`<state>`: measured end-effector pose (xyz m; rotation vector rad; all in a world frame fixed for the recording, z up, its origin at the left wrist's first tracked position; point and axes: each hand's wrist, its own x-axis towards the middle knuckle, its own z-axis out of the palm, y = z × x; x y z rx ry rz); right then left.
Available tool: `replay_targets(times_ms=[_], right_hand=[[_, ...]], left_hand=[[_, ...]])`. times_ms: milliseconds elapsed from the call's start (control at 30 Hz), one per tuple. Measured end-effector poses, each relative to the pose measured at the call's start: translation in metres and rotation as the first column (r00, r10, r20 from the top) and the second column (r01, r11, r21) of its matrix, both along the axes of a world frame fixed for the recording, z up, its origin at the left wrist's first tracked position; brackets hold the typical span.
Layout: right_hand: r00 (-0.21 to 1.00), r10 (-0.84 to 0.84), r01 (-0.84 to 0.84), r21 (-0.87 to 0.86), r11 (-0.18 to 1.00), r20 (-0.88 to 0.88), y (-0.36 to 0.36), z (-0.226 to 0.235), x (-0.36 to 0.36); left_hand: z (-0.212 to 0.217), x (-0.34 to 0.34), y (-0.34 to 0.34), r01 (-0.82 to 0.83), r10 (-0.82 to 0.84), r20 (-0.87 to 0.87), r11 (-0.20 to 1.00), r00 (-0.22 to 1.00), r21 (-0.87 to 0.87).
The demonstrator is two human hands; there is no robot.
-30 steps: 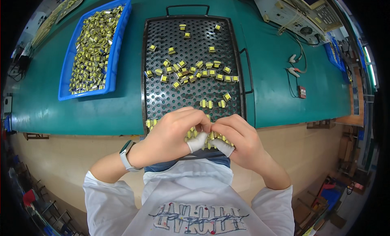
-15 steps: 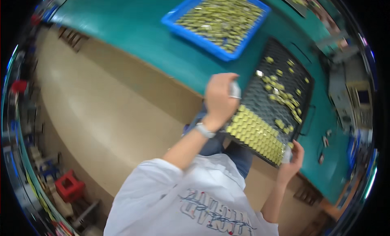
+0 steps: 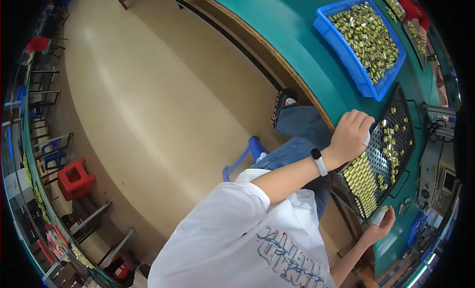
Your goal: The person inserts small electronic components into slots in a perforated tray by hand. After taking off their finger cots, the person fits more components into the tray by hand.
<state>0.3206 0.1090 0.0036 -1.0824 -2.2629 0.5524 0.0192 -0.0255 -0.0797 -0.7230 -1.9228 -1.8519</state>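
Note:
A black perforated tray lies at the right, on the table's near edge. Small yellow-green block-like parts stand in tight rows at its near end, and loose ones are scattered along its far right side. My left hand is closed at the tray's left edge, its fingertips curled out of sight and a white covering on one digit. By the near right corner is my right hand, closed, with white-covered digits and a small yellow-green part at the fingertips.
A blue bin full of similar parts stands on the green table beyond the tray. Another person's hand is at the far right among more trays. Boxy equipment stands at the right. A red stool is on the floor at left.
The view has swung left, so the tray, bin and both hands appear farther right. Both hands stay by the same tray edges.

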Motion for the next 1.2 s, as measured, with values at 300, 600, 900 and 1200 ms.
replay_targets(times_ms=[300, 600, 900, 1200], right_hand=[[0.999, -0.022, 0.021, 0.033, 0.999, 0.024, -0.008, -0.004, -0.012], [0.999, -0.033, 0.031, 0.047, 0.998, 0.022, -0.017, -0.007, -0.030], [0.996, -0.037, 0.039, 0.018, 0.999, -0.076, -0.015, -0.010, -0.012], [0.952, -0.082, 0.096, 0.032, 0.995, -0.296, -0.018, 0.000, 0.045]], left_hand=[[-0.011, 0.000, -0.016, 0.148, -0.148, -0.101, 0.989, 0.984, -0.009], [-0.015, 0.000, -0.017, 0.131, -0.143, -0.142, 0.987, 0.980, -0.090], [-0.011, -0.002, -0.017, 0.141, -0.163, -0.157, 0.980, 0.974, -0.142], [-0.007, -0.004, -0.016, 0.100, -0.157, -0.200, 0.958, 0.967, -0.267]])
